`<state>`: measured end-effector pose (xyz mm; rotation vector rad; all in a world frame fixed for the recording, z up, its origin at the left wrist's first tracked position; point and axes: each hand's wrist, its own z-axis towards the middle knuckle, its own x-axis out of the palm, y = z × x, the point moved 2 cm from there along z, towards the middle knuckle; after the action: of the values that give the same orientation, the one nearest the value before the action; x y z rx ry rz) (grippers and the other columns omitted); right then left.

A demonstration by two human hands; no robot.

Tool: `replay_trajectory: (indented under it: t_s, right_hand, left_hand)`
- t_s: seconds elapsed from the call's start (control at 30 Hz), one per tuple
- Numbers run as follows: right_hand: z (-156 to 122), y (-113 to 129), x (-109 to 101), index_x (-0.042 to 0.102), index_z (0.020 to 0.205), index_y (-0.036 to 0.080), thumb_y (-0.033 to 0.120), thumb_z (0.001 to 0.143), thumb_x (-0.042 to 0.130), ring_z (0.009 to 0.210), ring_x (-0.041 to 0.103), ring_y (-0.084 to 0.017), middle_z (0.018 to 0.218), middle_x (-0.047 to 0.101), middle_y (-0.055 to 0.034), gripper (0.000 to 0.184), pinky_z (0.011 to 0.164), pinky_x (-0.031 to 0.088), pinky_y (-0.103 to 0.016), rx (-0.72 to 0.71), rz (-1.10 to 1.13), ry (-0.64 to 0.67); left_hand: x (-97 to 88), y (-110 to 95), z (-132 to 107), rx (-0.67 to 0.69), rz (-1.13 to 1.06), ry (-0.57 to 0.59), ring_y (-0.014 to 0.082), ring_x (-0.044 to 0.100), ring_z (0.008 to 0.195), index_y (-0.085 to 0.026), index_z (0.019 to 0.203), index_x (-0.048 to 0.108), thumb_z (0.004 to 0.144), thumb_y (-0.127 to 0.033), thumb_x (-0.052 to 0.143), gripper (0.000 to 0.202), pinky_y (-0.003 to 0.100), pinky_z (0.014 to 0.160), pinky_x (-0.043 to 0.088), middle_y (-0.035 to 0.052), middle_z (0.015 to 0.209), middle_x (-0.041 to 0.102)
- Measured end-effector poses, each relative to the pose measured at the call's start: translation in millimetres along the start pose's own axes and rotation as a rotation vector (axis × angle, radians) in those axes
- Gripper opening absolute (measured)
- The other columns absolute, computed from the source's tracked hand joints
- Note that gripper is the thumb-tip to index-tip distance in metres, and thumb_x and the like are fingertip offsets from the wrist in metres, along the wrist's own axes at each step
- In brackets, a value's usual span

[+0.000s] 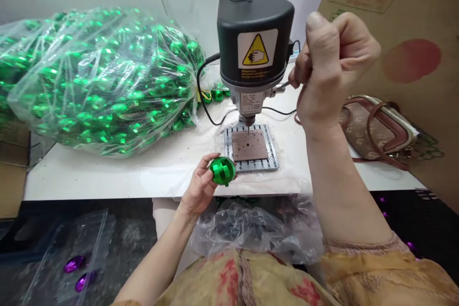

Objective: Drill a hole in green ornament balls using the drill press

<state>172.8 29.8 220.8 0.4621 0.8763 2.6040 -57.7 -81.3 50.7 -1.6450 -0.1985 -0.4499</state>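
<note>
Between the fingers of my left hand is a shiny green faceted ball ornament, with a small nub at its underside. It is held at the front left of the drill press base plate. My right hand is raised and closed around the feed lever of the bench drill press; much of the lever is hidden by the fingers. Under the drill bit lies a brown square board with a dark hole and scattered crumbs on it.
A large clear bag of green balls fills the table's left side. At right stand a patterned handbag and a big cardboard box. Clear plastic hangs below the table edge. Purple balls lie at lower left.
</note>
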Motion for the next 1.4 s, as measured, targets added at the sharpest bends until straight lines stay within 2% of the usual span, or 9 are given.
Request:
replay_trajectory:
  t_s: [0.17,0.27,0.33,0.47,0.57,0.67,0.9,1.13,1.4]
  right_hand:
    - [-0.7,1.9,0.2,0.027,0.061,0.026,0.024,0.092,0.061,0.043,0.032,-0.006,0.052,0.031,0.0074,0.046,0.048,0.036,-0.027,0.012,0.086,-0.007]
    - [-1.9,2.0,0.2,0.03,0.06,0.027,0.026,0.091,0.061,0.04,0.029,-0.007,0.051,0.032,0.0076,0.044,0.043,0.031,-0.028,0.005,0.176,-0.012]
    - [-2.2,1.6,0.5,0.031,0.059,0.027,0.026,0.09,0.062,0.039,0.028,-0.008,0.049,0.032,0.0074,0.044,0.041,0.029,-0.03,0.014,0.176,-0.013]
    - [-1.4,0.0,1.6,0.032,0.059,0.026,0.027,0.089,0.063,0.04,0.028,-0.008,0.049,0.033,0.0076,0.044,0.041,0.03,-0.03,-0.002,0.192,-0.019]
    - [-0.8,-2.1,2.1,0.033,0.059,0.026,0.028,0.088,0.065,0.042,0.03,-0.007,0.049,0.034,0.008,0.044,0.042,0.031,-0.027,-0.023,0.219,-0.038]
    - [-0.8,-4.3,1.8,0.03,0.06,0.025,0.037,0.089,0.066,0.046,0.032,-0.005,0.051,0.032,0.0079,0.048,0.046,0.034,-0.024,-0.03,0.191,-0.039]
    - [-1.6,-8.0,0.1,0.026,0.065,0.024,0.055,0.092,0.058,0.054,0.038,-0.006,0.057,0.029,0.0063,0.052,0.053,0.04,-0.023,-0.024,0.085,0.04]
    - [-2.2,-2.1,2.2,0.027,0.061,0.024,0.047,0.091,0.064,0.051,0.036,-0.005,0.056,0.028,0.0069,0.053,0.053,0.039,-0.025,0.002,0.168,0.01]
    - [-3.4,1.1,2.8,0.028,0.059,0.022,0.044,0.088,0.068,0.05,0.038,-0.004,0.056,0.029,0.0067,0.054,0.054,0.044,-0.024,0.046,0.205,-0.011]
  left_hand:
    - [-5.2,63.8,-39.2,-0.372,0.045,0.32,0.0269,0.073,0.097,-0.025,0.116,0.068,0.072,-0.053,0.087,0.055,0.041,0.086,0.059,0.0091,0.106,0.075]
    - [-15.8,103.8,-69.4,-0.546,0.215,0.285,0.0222,0.069,0.093,-0.025,0.112,0.072,0.074,-0.047,0.087,0.047,0.035,0.085,0.057,0.0041,0.103,0.074]
    - [-18.8,111.3,-81.2,-0.531,0.241,0.237,0.0219,0.068,0.092,-0.026,0.11,0.073,0.074,-0.045,0.087,0.043,0.034,0.083,0.056,0.002,0.099,0.074]
    - [-9.5,73.3,-60.3,-0.283,0.168,0.145,0.024,0.067,0.106,-0.024,0.118,0.068,0.075,-0.039,0.088,0.05,0.036,0.094,0.055,0.0067,0.116,0.072]
    - [-0.2,32.4,-10.4,-0.014,0.171,-0.053,0.0216,0.068,0.105,-0.022,0.115,0.064,0.075,-0.038,0.088,0.05,0.034,0.094,0.055,0.0074,0.113,0.071]
    - [5.4,15.3,43.8,0.197,0.208,-0.182,0.018,0.068,0.097,-0.022,0.114,0.062,0.074,-0.045,0.088,0.054,0.03,0.089,0.054,0.0054,0.104,0.072]
    - [5.8,39.1,110.3,0.269,0.296,-0.157,0.0181,0.069,0.097,-0.02,0.116,0.062,0.074,-0.057,0.085,0.06,0.031,0.089,0.054,0.0052,0.102,0.073]
    - [8.1,44.5,119.7,0.287,0.388,-0.096,0.0201,0.068,0.103,-0.02,0.12,0.06,0.078,-0.054,0.082,0.058,0.033,0.093,0.053,0.0064,0.107,0.072]
    - [8.7,49.4,120.2,0.338,0.59,-0.041,0.0305,0.061,0.125,-0.022,0.121,0.063,0.072,-0.05,0.087,0.061,0.048,0.112,0.045,0.0102,0.126,0.068]
